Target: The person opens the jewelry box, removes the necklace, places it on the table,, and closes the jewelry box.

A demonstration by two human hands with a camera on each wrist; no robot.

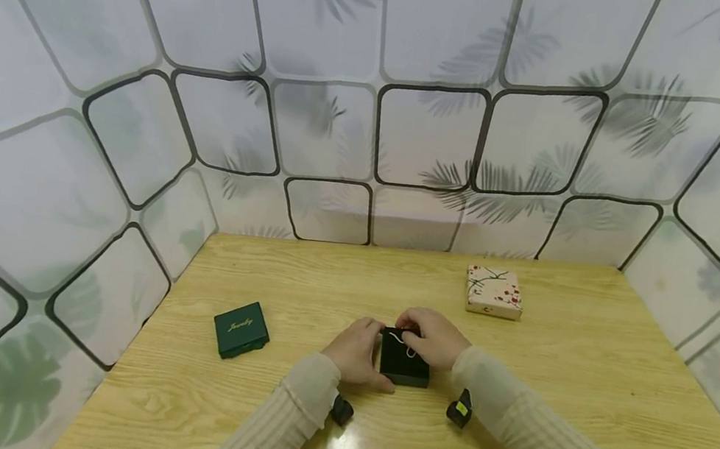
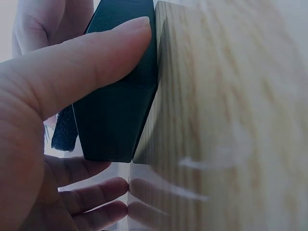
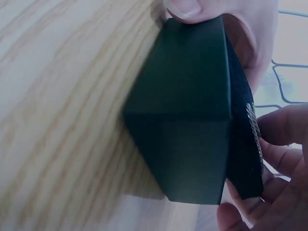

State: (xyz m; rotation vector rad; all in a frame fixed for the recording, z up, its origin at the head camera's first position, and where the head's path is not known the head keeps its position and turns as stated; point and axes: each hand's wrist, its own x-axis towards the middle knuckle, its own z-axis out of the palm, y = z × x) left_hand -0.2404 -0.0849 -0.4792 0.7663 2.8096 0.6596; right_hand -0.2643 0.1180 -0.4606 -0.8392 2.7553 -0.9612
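A dark green jewelry box base (image 1: 405, 381) sits on the table between the two hands. My left hand (image 1: 355, 353) grips it from the left, the thumb (image 2: 110, 55) along its near side and the other fingers toward the far end. A black foam pad (image 3: 244, 154) stands tilted, partly raised out of the box. Across the pad lies a silver chain (image 3: 255, 127). My right hand (image 1: 436, 338) pinches the pad's far edge, thumb on the chain side and fingers behind. What lies under the pad is hidden.
The green lid (image 1: 241, 328), with gold "Jewelry" lettering, lies to the left. A pale box with a floral print (image 1: 494, 292) stands at the back right of the wooden table (image 1: 327, 280). Patterned curtain (image 1: 430, 136) surrounds the table's back and sides.
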